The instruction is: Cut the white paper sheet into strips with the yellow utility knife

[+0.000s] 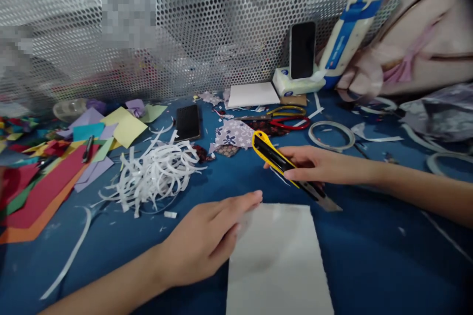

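Observation:
My right hand (310, 165) is closed around a yellow and black utility knife (275, 155). The knife's bare metal blade (330, 204) points down to the right, just beyond the upper right corner of a white sheet of paper (277, 261). At the sheet's upper left edge lies my left hand (210, 238), its fingers stretched out and the fingertips touching the paper. The right edge of the sheet looks slightly ragged. Its lower end runs out of view.
Left of centre sits a heap of white paper strips (157, 177), with a dark phone (187, 122) behind it. Coloured paper (48, 187) covers the left side. Red-handled scissors (290, 122), patterned cloth (236, 134) and a tape roll (331, 135) lie farther back. A perforated metal panel (207, 24) stands behind.

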A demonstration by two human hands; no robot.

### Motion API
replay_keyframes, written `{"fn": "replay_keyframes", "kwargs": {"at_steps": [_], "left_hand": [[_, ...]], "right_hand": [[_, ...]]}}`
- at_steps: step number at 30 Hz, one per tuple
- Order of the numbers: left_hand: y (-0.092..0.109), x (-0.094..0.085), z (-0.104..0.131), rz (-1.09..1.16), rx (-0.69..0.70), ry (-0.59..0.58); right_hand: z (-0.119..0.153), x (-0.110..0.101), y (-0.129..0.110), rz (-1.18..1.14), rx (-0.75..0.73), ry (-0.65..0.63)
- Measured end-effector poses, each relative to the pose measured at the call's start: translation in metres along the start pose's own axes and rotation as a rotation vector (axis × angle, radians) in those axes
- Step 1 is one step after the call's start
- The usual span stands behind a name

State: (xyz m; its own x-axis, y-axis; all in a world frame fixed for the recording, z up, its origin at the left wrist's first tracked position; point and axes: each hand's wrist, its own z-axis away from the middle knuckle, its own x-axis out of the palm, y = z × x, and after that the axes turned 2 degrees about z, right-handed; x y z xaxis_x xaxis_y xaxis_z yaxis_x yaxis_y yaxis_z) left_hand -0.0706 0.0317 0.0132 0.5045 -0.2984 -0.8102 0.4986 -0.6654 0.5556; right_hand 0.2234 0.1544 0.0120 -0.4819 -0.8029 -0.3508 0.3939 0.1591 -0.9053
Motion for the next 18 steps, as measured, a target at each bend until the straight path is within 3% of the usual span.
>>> {"fn": "replay_keyframes", "kwargs": {"at_steps": [4,9,11,14,18], "left_hand": [[0.002,0.003,0.003,-0.014,0.056,0.036],[0.005,0.005,0.004,-0.010,0.084,0.051],[0.005,0.006,0.004,0.002,0.085,0.066],[0.005,0.008,0.004,0.013,0.085,0.094],[0.001,0.010,0.006,0.029,0.094,0.127]], "right_hand": [[0.018,-0.001,-0.006,0.357,0.050,0.107],[0.053,0.016,-0.013,1.044,0.108,0.532],[0.065,0.028,-0.017,1.278,0.084,0.619],[0.076,0.045,-0.025,1.419,-0.065,0.640],[0.080,0.063,-0.033,1.284,-0.155,0.552]]}}
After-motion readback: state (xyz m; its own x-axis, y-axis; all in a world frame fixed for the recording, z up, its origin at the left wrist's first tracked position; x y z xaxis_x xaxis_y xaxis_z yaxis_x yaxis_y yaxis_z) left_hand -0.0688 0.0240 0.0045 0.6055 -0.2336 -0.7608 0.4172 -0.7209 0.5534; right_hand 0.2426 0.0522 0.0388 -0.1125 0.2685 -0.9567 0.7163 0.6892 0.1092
